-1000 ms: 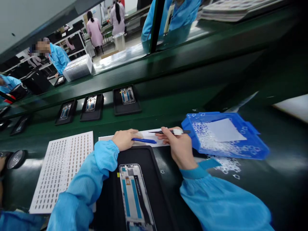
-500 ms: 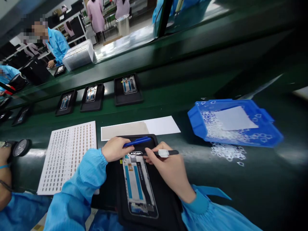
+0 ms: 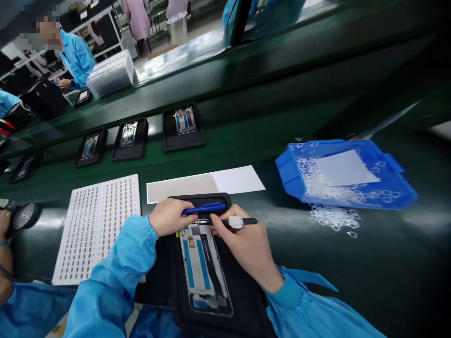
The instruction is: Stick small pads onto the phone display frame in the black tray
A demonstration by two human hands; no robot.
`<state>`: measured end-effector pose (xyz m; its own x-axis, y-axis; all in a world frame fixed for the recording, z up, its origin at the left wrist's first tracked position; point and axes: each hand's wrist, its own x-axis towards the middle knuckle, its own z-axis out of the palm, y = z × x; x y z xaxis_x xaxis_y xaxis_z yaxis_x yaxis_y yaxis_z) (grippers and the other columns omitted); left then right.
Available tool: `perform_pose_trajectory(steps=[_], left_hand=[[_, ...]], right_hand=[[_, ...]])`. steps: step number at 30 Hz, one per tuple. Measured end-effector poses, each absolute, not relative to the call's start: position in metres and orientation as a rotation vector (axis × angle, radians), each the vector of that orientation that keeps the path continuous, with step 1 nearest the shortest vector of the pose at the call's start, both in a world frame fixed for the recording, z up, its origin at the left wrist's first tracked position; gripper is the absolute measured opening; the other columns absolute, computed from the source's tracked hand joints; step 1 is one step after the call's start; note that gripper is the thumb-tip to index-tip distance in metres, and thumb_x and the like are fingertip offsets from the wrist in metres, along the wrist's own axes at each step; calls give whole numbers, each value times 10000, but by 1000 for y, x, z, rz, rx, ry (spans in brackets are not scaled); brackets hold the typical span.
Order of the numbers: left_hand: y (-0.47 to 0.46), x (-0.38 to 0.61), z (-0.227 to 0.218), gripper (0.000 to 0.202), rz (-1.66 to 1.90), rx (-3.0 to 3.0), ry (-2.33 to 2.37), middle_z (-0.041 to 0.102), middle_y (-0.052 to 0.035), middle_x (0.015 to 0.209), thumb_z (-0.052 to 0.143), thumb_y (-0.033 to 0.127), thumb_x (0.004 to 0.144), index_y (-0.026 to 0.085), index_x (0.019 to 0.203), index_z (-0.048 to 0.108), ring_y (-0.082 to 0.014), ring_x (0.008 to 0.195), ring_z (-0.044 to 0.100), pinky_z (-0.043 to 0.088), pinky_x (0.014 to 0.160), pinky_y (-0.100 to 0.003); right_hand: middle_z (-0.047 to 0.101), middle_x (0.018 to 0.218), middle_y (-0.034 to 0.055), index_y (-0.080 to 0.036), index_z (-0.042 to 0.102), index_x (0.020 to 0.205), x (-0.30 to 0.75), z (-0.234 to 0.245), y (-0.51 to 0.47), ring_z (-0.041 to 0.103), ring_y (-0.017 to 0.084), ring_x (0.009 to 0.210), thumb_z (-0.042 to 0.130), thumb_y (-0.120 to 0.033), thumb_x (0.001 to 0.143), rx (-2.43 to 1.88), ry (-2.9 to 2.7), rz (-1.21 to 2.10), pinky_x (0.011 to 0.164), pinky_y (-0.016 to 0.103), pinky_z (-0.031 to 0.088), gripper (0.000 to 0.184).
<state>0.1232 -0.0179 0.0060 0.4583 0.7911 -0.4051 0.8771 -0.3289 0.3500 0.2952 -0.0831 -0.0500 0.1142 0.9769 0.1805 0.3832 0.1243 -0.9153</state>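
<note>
A phone body [image 3: 200, 270] lies in a black tray [image 3: 246, 300], its inner side up, with blue strips and a black ribbon showing. Over its top left corner, my left hand [image 3: 170, 217] is closed on a blue pen [image 3: 206, 208] that points right. My right hand [image 3: 246, 249] grips dark tweezers [image 3: 251, 221], wrapped in white tape, near the phone's top edge. Their tips reach left toward the shiny part there; fingers hide whether they touch it.
A white board with rows of small parts [image 3: 97, 230] lies left. Behind the tray is a white sheet [image 3: 239, 180]. A blue bin [image 3: 352, 201] stands right, clear rings [image 3: 334, 218] spilled before it. Several trays with phones [image 3: 183, 141] line the back. A co-worker's arm [image 3: 5, 263] shows at left.
The view has shifted slightly, so the background sits a little higher and further left. Both hands keep their holds over the phone's top end, with only slight movement of the pen and tweezers.
</note>
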Motion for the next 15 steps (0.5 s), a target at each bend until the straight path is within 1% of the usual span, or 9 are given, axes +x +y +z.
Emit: perform_pose_trajectory(steps=[15], left_hand=[[-19, 124, 5, 208, -196, 2198, 1403, 696, 10, 776, 542, 369, 869, 240, 893, 703, -176, 723, 631, 379, 610, -251]], right_hand=[[553, 590, -31, -206, 486, 673, 296, -53, -84, 569, 142, 513, 553, -374, 912, -1409, -1474, 728, 496, 255, 367, 300]])
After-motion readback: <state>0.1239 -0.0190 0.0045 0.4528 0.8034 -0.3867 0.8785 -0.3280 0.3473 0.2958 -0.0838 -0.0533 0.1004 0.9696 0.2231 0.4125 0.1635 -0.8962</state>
